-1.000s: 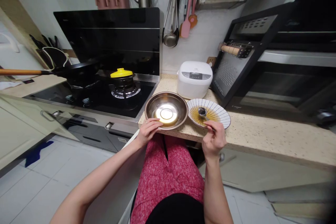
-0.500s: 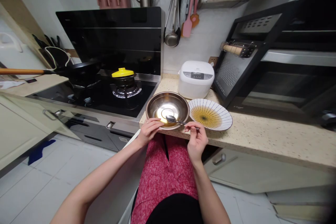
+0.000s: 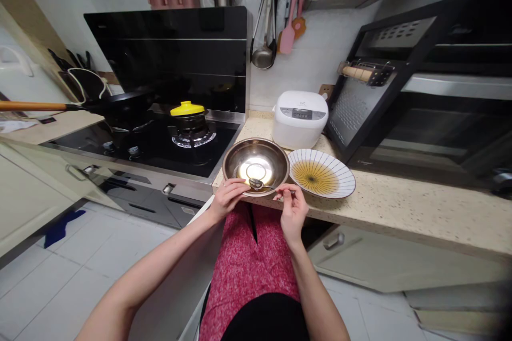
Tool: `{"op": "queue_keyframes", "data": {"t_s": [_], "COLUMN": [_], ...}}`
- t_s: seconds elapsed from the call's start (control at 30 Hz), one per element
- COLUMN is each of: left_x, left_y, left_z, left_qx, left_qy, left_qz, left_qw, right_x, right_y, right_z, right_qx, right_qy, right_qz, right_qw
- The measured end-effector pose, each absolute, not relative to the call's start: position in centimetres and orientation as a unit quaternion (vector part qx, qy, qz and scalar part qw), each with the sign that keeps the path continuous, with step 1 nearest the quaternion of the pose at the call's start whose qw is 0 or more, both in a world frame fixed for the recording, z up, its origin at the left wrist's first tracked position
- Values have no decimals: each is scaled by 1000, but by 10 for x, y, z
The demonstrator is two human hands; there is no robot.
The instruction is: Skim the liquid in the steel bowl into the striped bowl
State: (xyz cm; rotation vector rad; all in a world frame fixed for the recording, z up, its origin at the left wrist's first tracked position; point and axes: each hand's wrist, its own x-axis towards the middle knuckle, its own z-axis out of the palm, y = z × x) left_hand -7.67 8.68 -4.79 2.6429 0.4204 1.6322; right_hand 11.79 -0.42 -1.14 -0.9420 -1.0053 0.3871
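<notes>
A shiny metal bowl (image 3: 232, 157) stands at the counter's front edge, with a little yellowish liquid in its bottom. My left hand (image 3: 228, 197) pinches the bowl's near left rim, the thumb outside. In my right hand (image 3: 294, 210), closed at the near right rim, is the handle of a spoon (image 3: 256, 184). The spoon's dark metal head is low inside the bowl, close to its near wall; whether it dips into the liquid I cannot tell. Right of the bowl lies a white plate (image 3: 344, 178) with dark radiating lines and a yellow-brown centre.
Behind the bowl is a white rice cooker (image 3: 301, 122). To the left, a gas stove (image 3: 160, 157) bears a yellow-lidded pot (image 3: 187, 109) and a wok (image 3: 122, 104) with its long wooden handle sticking out left. A black rack with an oven (image 3: 432, 133) stands at right.
My right hand has shifted slightly left and toward the bowl. The spoon's head has moved left and a little nearer to me. My left hand stays at the rim.
</notes>
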Motion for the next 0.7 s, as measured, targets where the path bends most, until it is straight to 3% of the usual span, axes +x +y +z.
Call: {"op": "queue_keyframes", "data": {"t_s": [0.7], "left_x": [-76], "left_y": [87], "left_z": [-49], "left_qx": [839], "left_qy": [133], "left_qz": [527], "left_qw": [8], "right_x": [123], "right_y": [-2], "right_z": [-15], "right_qx": [-381], "right_qy": [-411], "right_qz": [180], "right_qw": [808]}}
